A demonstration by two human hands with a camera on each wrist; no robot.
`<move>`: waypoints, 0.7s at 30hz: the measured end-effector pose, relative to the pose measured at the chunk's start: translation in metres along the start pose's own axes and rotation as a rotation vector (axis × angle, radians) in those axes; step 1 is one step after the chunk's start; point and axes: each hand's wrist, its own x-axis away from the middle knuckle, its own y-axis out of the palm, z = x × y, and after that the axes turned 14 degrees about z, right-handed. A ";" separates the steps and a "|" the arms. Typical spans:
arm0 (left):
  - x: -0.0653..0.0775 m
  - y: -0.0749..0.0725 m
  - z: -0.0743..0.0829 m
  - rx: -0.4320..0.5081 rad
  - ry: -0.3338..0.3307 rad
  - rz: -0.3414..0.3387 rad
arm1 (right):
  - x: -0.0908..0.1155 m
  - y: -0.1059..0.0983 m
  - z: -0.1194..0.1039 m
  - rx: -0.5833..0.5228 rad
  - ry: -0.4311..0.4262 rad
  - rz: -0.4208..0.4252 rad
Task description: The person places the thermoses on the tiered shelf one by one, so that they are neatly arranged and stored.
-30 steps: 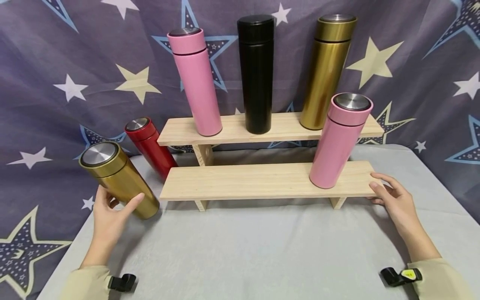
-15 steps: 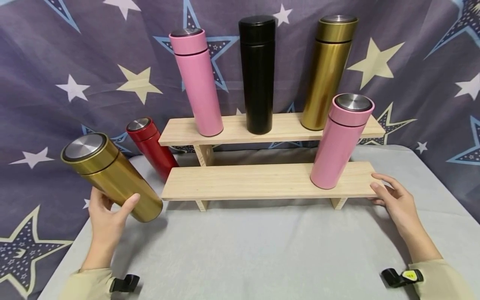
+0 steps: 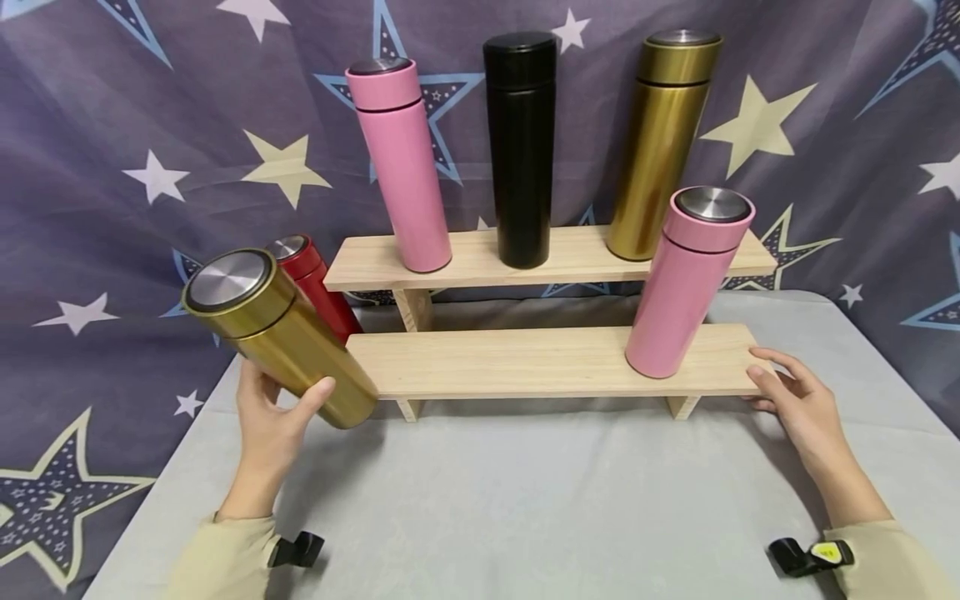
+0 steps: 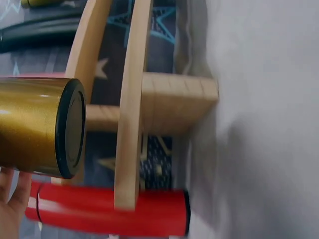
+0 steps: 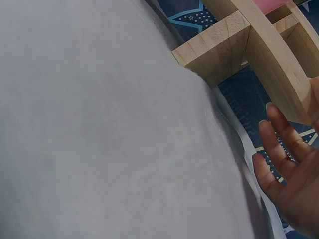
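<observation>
In the head view my left hand [image 3: 272,433] grips a gold thermos [image 3: 294,350] around its body, fingers behind and thumb in front. The thermos is raised and leans left, its base overlapping the left end of the two-tier wooden shelf [image 3: 495,362]. The left wrist view shows its dark-rimmed base [image 4: 75,128] beside the boards. My right hand [image 3: 806,408] holds the right end of the lower board, thumb and index finger at its edge. In the right wrist view the other fingers [image 5: 276,149] extend below that end. A pink thermos [image 3: 688,287] stands on the lower board's right part.
On the upper board stand a taller pink thermos [image 3: 401,167], a black one [image 3: 522,154] and another gold one [image 3: 662,150]. A red thermos [image 3: 330,300] is left of the shelf, partly hidden behind the held one. Grey cloth [image 3: 540,500] covers the table; a star-patterned curtain [image 3: 75,208] hangs behind.
My left hand has lifted the gold thermos off the table, tilted it and carried it right to the shelf's left end. My right hand stays at the board's right end.
</observation>
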 end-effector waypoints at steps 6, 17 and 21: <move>0.007 0.029 0.011 0.033 0.001 -0.027 | 0.000 0.000 0.000 -0.002 -0.008 0.001; 0.014 0.079 0.027 0.085 -0.024 -0.161 | -0.001 0.001 0.000 0.001 -0.002 0.009; 0.016 0.098 0.031 0.106 -0.022 -0.200 | -0.001 0.000 0.001 -0.013 -0.002 0.008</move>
